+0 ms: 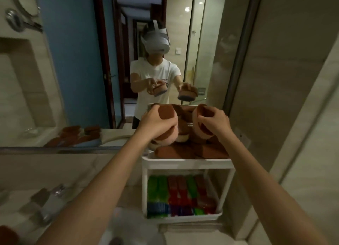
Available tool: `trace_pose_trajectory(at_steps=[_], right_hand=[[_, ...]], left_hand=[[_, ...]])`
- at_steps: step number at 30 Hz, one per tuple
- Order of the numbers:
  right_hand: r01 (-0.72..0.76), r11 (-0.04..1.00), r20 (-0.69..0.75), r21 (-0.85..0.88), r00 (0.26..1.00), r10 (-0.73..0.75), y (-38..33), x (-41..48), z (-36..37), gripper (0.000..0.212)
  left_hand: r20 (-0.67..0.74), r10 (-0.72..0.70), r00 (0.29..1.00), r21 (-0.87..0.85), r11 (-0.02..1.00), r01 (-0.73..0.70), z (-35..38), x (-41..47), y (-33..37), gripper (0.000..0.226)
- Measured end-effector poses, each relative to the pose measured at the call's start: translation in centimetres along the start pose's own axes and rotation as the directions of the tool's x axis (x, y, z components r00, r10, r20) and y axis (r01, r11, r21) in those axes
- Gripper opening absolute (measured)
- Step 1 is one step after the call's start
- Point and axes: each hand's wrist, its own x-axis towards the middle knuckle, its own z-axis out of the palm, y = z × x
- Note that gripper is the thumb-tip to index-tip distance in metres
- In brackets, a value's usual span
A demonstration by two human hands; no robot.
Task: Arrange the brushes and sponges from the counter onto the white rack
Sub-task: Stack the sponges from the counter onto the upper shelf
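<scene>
A white two-shelf rack (pixel 187 161) stands on the counter against the mirror. My left hand (pixel 156 120) grips a brown-topped sponge (pixel 167 127) above the left of the top shelf. My right hand (pixel 214 119) grips a second brown sponge (pixel 202 123) above the right of that shelf. Under both hands several more brown sponges (pixel 176 152) lie piled on the top shelf. The bottom shelf holds rows of green, red, blue and purple brushes (pixel 181 195).
A chrome tap (pixel 49 200) stands at the lower left beside the basin (pixel 137 237). The mirror (pixel 77 61) behind the rack reflects a person with a headset and more brown sponges on the counter. A tiled wall (pixel 293 116) closes the right side.
</scene>
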Motion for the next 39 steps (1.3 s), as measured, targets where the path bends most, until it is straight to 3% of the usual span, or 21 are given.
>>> trace_pose_trajectory(at_steps=[4, 11, 20, 28, 30, 33, 36, 39], right_hand=[[-0.079, 0.994, 0.101, -0.069, 0.991, 0.086, 0.7, 2.6, 0.9, 0.048], [-0.069, 0.995, 0.159, -0.072, 0.984, 0.08, 2.4, 4.2, 3.0, 0.033], [0.054, 0.98, 0.238, -0.191, 0.971, -0.007, 3.3, 5.3, 4.0, 0.026], [0.129, 0.94, 0.253, -0.317, 0.966, -0.047, 4.3, 5.8, 4.4, 0.03], [0.151, 0.957, 0.2, -0.248, 0.974, -0.101, 3.6, 5.7, 3.8, 0.029], [0.09, 0.995, 0.091, 0.039, 0.991, -0.093, 2.1, 5.2, 2.4, 0.029], [-0.084, 0.954, 0.182, 0.288, 0.983, 0.032, 0.5, 4.7, 0.9, 0.026], [-0.154, 0.934, 0.246, 0.324, 0.966, 0.074, -0.2, 4.4, -0.4, 0.025]], left_hand=[[-0.01, -0.049, 0.999, -0.057, 0.997, 0.049, 0.7, 2.2, 0.5, 0.062], [0.037, -0.08, 0.996, -0.186, 0.979, 0.086, 1.5, 4.9, 1.1, 0.039], [0.194, -0.207, 0.959, -0.469, 0.839, 0.276, 2.5, 6.0, -0.6, 0.037], [0.219, -0.213, 0.952, -0.458, 0.839, 0.293, 2.6, 6.7, -0.8, 0.031], [0.19, -0.202, 0.961, -0.453, 0.85, 0.268, 2.6, 6.9, -0.3, 0.039], [0.134, -0.148, 0.98, -0.479, 0.856, 0.195, 2.9, 7.4, 0.7, 0.039], [0.121, -0.122, 0.985, -0.528, 0.833, 0.168, 3.6, 7.8, 1.7, 0.052], [0.133, -0.093, 0.987, -0.59, 0.793, 0.154, 5.0, 8.2, 2.4, 0.056]])
